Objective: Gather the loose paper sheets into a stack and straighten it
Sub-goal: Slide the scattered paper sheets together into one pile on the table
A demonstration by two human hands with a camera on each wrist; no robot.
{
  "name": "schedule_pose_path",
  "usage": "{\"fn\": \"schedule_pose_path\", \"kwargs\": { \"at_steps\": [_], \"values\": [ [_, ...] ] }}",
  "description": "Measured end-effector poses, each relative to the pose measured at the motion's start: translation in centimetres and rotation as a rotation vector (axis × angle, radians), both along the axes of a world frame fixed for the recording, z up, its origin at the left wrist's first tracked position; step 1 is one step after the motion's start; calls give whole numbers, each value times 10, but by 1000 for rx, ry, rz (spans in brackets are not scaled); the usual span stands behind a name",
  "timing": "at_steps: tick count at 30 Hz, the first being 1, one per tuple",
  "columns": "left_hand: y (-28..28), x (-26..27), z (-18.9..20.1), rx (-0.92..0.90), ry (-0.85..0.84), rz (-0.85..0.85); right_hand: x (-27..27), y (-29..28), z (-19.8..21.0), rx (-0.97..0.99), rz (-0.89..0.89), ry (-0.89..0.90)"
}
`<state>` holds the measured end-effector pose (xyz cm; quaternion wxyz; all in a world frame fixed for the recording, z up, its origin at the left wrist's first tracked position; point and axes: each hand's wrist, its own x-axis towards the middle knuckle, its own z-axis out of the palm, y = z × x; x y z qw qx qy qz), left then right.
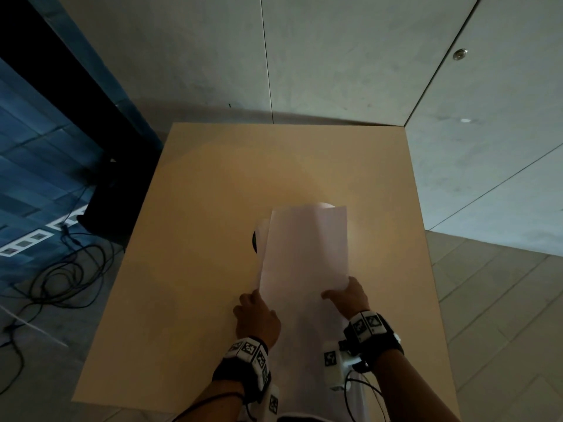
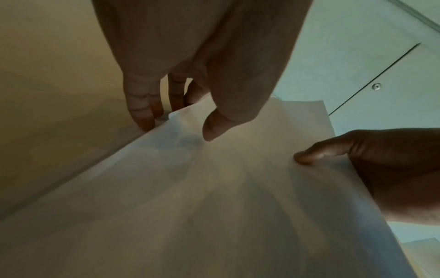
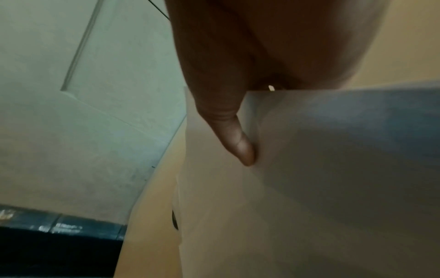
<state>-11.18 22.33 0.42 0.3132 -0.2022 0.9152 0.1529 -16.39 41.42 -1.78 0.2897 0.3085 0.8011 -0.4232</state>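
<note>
The gathering looks mostly done: the paper sheets (image 1: 304,254) are together in one bundle, held between the two hands above the desk (image 1: 198,208) and reaching away from the fingers toward the far side. The left hand (image 1: 257,318) takes the bundle's left edge, its thumb lying on the upper face and its fingers (image 2: 142,112) curled down past the edge beneath it, so it is grasping the paper. The right hand (image 1: 347,300) takes the opposite edge; its thumb presses on top in the right wrist view, while the other fingers are hidden under the sheets, so this reads as a pinch on the paper too. What is left is the straightening. Beyond the fingers, at the far end of the bundle, the edges do not agree: a curved corner of another sheet pokes out past the top edge and a further sliver shows along the left side, so the sheets are still offset from one another. Just left of the bundle's far part a small dark round shape (image 1: 253,240) lies on the desk, mostly hidden behind the paper; what it is cannot be told. I judge the stack still needs squaring, and then setting down flat, before the task is finished.
</note>
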Motion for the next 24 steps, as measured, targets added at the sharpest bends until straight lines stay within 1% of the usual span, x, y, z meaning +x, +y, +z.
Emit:
{"fn": "schedule_pose_path", "kwargs": {
  "at_steps": [3, 8, 11, 14, 17, 20, 24],
  "values": [
    [0, -1, 1, 6, 6, 2, -1, 0, 4, -64, 19, -19],
    [-2, 0, 1, 64, 11, 63, 9, -13, 14, -1, 69, 35],
    [-3, 0, 1, 68, 7, 55, 16, -24, 20, -4, 112, 77],
    [-6, 0, -1, 88, 7, 64, 17, -20, 23, -30, 80, 96],
    [-9, 0, -1, 101, 10, 78, 16, -10, 25, 46, 56, 113],
    [-9, -1, 0, 103, -3, 84, 18, -5, 22, 168, 98, 136],
    [-9, 1, 2, 108, -14, 69, 18, -10, 18, 181, 36, 141]
  ]
}}
